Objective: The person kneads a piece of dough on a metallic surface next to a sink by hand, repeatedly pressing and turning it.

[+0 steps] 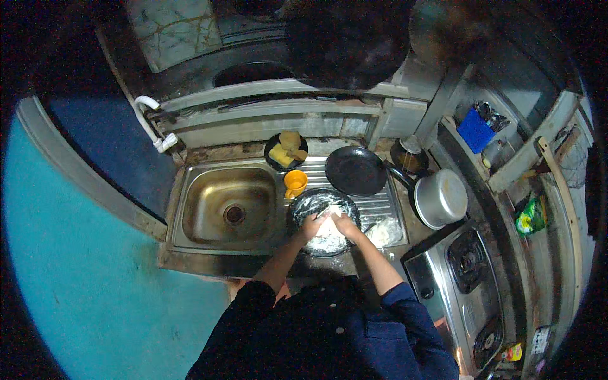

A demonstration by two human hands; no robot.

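Note:
A round black basin stands on the ribbed drainboard, with white flour inside and smeared up its wall. My left hand is in the basin with its fingers in a white floury mass. From the other side my right hand grips the same mass, close to the left. The fingertips are partly hidden by the flour. An orange cup is just beyond the basin's left rim. On the right, a bag of white flour lies on the drainboard, with some spilled around it.
At left is a steel sink under a white tap. Sponges sit in a black dish. A black frying pan and an aluminium pot stand beyond the basin. A gas stove is at right, near a shelf holding a blue utensil holder.

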